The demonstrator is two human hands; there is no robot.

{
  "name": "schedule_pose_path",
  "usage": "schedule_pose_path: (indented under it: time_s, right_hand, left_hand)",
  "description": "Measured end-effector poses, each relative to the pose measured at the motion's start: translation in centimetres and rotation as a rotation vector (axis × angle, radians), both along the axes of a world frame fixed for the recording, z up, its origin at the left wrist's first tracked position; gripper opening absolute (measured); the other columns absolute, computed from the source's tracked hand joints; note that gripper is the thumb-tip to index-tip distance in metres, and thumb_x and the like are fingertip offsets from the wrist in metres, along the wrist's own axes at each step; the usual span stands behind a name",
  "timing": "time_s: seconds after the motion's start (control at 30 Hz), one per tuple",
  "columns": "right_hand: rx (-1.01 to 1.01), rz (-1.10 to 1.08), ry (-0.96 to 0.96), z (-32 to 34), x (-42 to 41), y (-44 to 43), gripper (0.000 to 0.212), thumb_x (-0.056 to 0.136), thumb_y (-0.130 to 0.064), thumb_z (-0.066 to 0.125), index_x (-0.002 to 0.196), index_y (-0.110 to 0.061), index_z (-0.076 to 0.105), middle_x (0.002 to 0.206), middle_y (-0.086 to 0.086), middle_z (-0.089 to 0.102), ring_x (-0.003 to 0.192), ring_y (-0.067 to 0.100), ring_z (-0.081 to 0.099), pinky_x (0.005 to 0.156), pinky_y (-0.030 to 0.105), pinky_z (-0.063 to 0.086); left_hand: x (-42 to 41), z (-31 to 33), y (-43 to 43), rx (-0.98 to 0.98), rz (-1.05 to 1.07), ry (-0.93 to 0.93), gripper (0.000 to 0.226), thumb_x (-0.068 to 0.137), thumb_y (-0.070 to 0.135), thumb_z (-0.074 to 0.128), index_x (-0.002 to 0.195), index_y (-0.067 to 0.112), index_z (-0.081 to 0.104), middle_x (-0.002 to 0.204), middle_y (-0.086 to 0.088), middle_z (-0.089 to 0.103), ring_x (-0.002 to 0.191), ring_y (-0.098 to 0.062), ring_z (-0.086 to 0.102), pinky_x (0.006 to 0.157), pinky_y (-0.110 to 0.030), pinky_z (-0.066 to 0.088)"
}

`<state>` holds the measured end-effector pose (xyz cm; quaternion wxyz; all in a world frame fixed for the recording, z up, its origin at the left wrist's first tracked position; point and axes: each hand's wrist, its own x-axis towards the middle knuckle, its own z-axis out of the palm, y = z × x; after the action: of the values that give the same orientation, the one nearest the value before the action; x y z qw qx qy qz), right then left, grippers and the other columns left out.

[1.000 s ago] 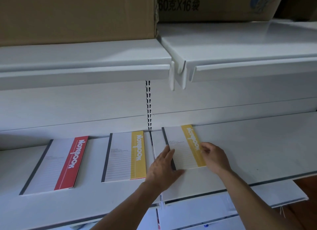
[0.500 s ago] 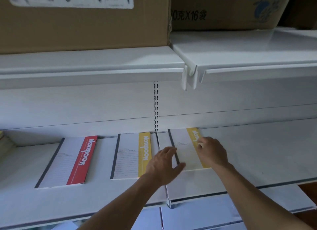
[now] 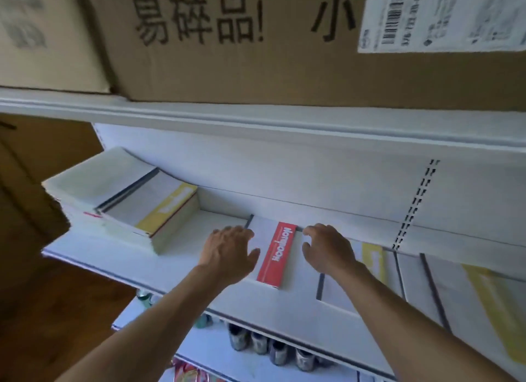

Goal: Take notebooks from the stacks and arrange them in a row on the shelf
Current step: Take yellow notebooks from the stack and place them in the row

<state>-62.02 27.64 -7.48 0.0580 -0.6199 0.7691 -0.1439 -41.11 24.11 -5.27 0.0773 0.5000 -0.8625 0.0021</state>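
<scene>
Head view: the red notebook (image 3: 275,253) lies flat on the shelf (image 3: 185,239). Your left hand (image 3: 227,253) hovers over its left side and your right hand (image 3: 327,250) just to its right. Both hands are loose-fingered, grasping nothing. The stacks (image 3: 142,211) sit left of the red notebook. A yellow notebook (image 3: 373,260) and a second yellow notebook (image 3: 489,299) lie to its right.

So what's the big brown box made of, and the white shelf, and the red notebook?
The big brown box looks like cardboard: matte brown, printed letters. The white shelf is probably painted metal: thin, smooth edges. The red notebook looks like paper with a smooth card cover.
</scene>
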Motion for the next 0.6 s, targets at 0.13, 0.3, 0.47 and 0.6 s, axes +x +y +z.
schedule_pose_path:
  time_s: [0.13,0.3,0.47,0.6]
  right_hand:
    - [0.020,0.092,-0.044,-0.1,8.1,-4.8,0.032,0.093,-0.022,0.045,0.122,-0.019,0.059,0.126,0.002,0.057,0.121,0.025,0.049,0.092,0.032,0.041]
    - [0.090,-0.025,-0.584,-0.3,18.8,-10.3,0.026,0.093,-0.030,0.047,0.075,-0.012,0.053,0.083,0.007,0.052,0.084,0.024,0.052,0.070,0.031,0.034]
    - [0.079,-0.277,-1.226,-1.8,26.2,-14.4,0.028,0.092,-0.043,0.057,0.080,-0.017,0.056,0.090,0.005,0.056,0.083,0.020,0.054,0.083,0.036,0.049]
    - [0.070,-0.373,-1.453,-2.1,29.7,-15.7,0.034,0.085,-0.043,0.069,0.100,-0.013,0.064,0.101,0.005,0.067,0.096,0.019,0.065,0.071,0.027,0.053]
  left_hand:
    - [8.8,0.8,-3.0,-0.069,0.096,0.041,0.044,0.093,0.050,0.046,0.130,0.028,0.055,0.129,0.008,0.059,0.120,-0.016,0.053,0.098,-0.029,0.039]
    - [19.5,0.8,-7.5,-0.071,0.103,0.086,0.055,0.094,0.055,0.045,0.139,0.024,0.047,0.143,0.006,0.049,0.131,-0.015,0.044,0.105,-0.029,0.033]
    - [26.2,-0.3,-11.9,-0.008,0.001,-0.010,0.075,0.095,0.062,0.034,0.154,0.018,0.019,0.162,0.001,0.015,0.149,-0.014,0.010,0.120,-0.031,0.007]
    - [27.6,-1.8,-13.8,-0.006,-0.115,-0.089,0.077,0.096,0.062,0.027,0.155,0.015,0.012,0.163,-0.002,0.005,0.150,-0.015,-0.001,0.119,-0.031,-0.008]
